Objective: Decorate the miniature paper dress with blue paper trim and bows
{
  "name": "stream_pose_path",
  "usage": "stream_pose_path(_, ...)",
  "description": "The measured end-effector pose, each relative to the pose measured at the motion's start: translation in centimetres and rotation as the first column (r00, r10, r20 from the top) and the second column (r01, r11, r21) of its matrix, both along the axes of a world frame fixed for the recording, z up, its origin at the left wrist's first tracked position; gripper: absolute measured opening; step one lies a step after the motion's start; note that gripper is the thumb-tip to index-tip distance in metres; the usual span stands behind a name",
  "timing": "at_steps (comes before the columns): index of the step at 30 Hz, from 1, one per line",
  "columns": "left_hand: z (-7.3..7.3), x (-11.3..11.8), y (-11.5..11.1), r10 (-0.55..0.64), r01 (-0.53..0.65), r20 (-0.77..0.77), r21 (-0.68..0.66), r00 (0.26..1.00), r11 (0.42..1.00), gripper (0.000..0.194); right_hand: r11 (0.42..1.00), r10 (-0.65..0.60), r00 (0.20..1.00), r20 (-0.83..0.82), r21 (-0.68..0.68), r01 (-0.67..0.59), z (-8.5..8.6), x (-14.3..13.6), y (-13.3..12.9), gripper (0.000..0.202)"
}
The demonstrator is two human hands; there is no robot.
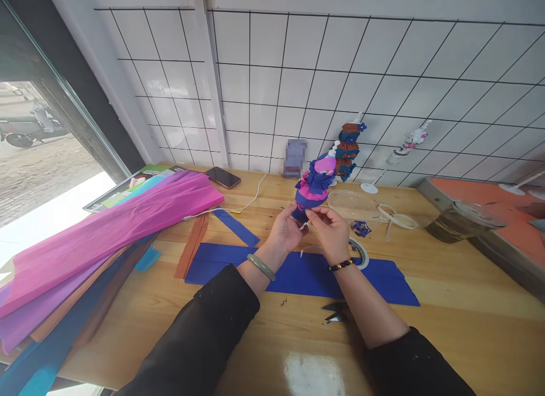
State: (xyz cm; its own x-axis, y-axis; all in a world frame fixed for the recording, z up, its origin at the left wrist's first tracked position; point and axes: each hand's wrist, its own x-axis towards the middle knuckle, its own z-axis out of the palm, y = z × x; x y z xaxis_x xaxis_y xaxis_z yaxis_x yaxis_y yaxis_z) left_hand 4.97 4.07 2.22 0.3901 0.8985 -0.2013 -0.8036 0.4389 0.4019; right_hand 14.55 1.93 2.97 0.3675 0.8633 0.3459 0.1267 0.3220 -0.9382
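Note:
A ruffled paper decoration (318, 183) in layered dark blue and pink, with a white tip, leans up and to the right above the table. My left hand (286, 230) is closed around its blue lower end. At the same end, my right hand (331, 228) pinches the paper between thumb and fingers. Beneath both wrists lies a long strip of blue crepe paper (238, 265). A roll of tape (361, 254) rests on it by my right wrist. Black scissors (336, 311) lie in front, partly in the shadow of my right forearm.
Crepe paper sheets (128, 231) in pink, purple and other colours are piled at left. A phone (223, 178) and a white cable (251, 197) lie behind. A brown and blue decoration (348, 151) stands near the tiled wall. A plastic cup (460, 221) lies at right beside an orange-topped box (477, 197).

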Motion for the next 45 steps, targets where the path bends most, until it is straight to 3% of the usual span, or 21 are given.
stream_pose_path(34, 0.36, 0.00, -0.21, 0.007, -0.007, 0.044, -0.007, 0.999, 1.000, 0.012, 0.999, -0.014, 0.995, -0.094, -0.046, 0.010, -0.07, -0.22, 0.56, 0.020)
stream_pose_path(45, -0.07, -0.09, 0.04, 0.002, -0.002, 0.023, 0.022, 1.000, 1.000, 0.015, 1.000, -0.003, 1.000, 0.027, -0.020, 0.003, -0.12, 0.12, 0.15, 0.022)
